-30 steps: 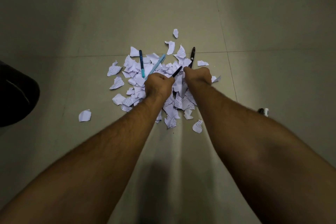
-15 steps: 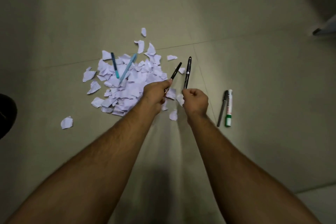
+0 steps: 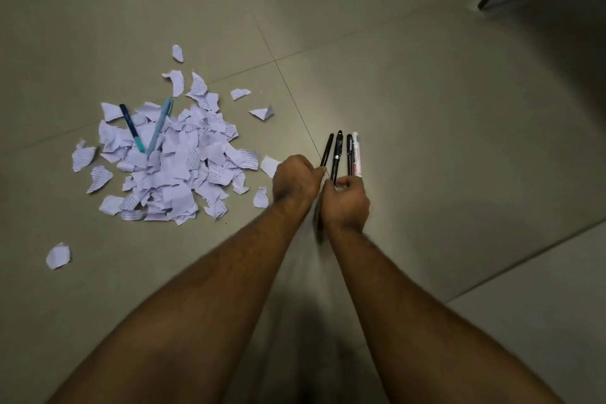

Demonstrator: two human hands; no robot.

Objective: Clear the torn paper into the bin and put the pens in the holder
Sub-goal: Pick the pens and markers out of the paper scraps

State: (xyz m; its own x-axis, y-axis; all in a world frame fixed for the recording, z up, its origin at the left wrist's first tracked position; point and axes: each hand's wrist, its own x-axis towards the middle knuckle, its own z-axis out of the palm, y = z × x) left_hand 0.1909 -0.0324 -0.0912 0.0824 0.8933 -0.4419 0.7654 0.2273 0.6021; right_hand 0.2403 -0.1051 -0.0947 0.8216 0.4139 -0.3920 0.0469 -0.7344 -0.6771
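The paper heap (image 3: 170, 161) lies on the floor (image 3: 426, 108), and everything else is placed from it. Two pens lie on its far left part: a dark blue pen (image 3: 131, 126) with a teal end and a light blue pen (image 3: 159, 126), their near ends close together. Loose scraps ring the heap, one stray scrap (image 3: 58, 256) well apart on its near left.

To the right of the heap both hands work at a row of pens. The left hand (image 3: 296, 179) has its fingers curled, pinching the near end of a slim black pen (image 3: 327, 149). The right hand (image 3: 346, 202) curls its fingers around the near end of a thicker black pen (image 3: 337, 151). Just beside these lie another black pen (image 3: 350, 154) and a white marker (image 3: 356, 154); whether the right hand touches them too is hard to tell.

The pens should handle as light, stiff and smooth, best taken mid-barrel or bunched together. The paper is feather-light, limp and scattering, so scooping with both hands would suit it.

No bin or holder is in view.
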